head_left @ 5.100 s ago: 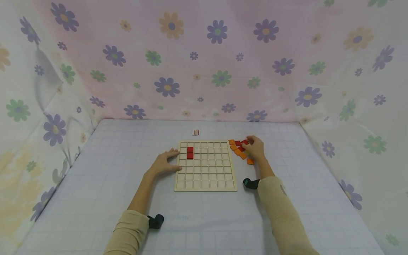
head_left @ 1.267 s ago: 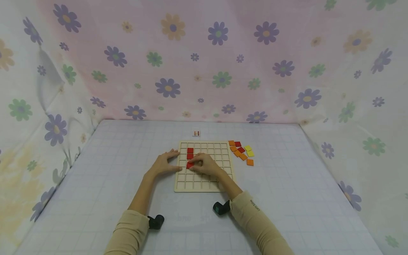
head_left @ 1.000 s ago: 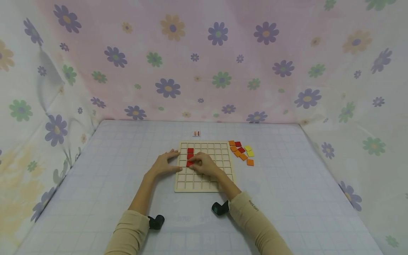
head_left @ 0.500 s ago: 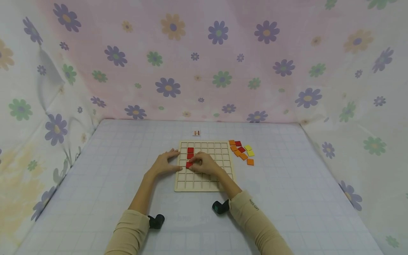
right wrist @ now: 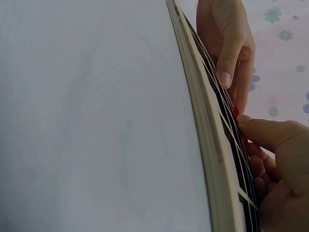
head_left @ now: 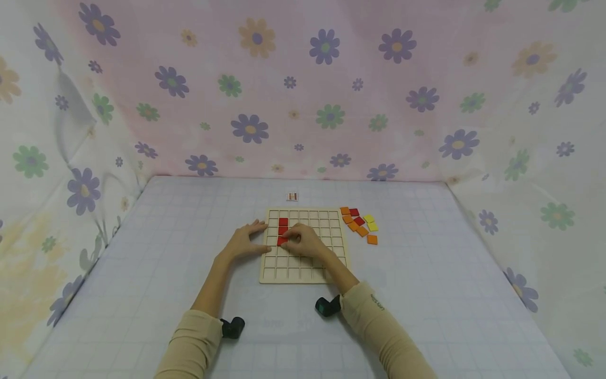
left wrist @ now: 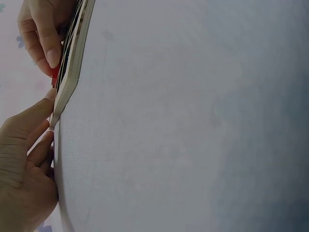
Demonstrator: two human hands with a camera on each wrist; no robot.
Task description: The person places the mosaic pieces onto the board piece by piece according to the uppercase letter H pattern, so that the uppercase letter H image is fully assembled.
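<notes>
A pale wooden board (head_left: 305, 280) with a grid of square cells lies in the middle of the table. Two red square tiles (head_left: 283, 222) sit in its second column from the left, one below the other. Just beneath them my right hand (head_left: 306, 242) pinches a third red tile (head_left: 281, 241) between thumb and fingers, down at the board; in the right wrist view only a red sliver (right wrist: 236, 111) of it shows. My left hand (head_left: 242, 244) rests at the board's left edge, its extended thumb and fingers touching the rim; the left wrist view shows this thumb (left wrist: 34, 113) too.
Right of the board lie loose tiles: several orange ones (head_left: 372, 240), two red ones (head_left: 359, 221) and two yellow ones (head_left: 373, 227). A small printed card (head_left: 292, 196) lies behind the board. Flowered cloth (head_left: 326, 116) encloses the table (head_left: 450, 295) at the back and sides.
My right hand has carried a red tile from the pile leftward to the board, and two yellow tiles now show there. Lately that tile has shifted only slightly; my left hand stays put.
</notes>
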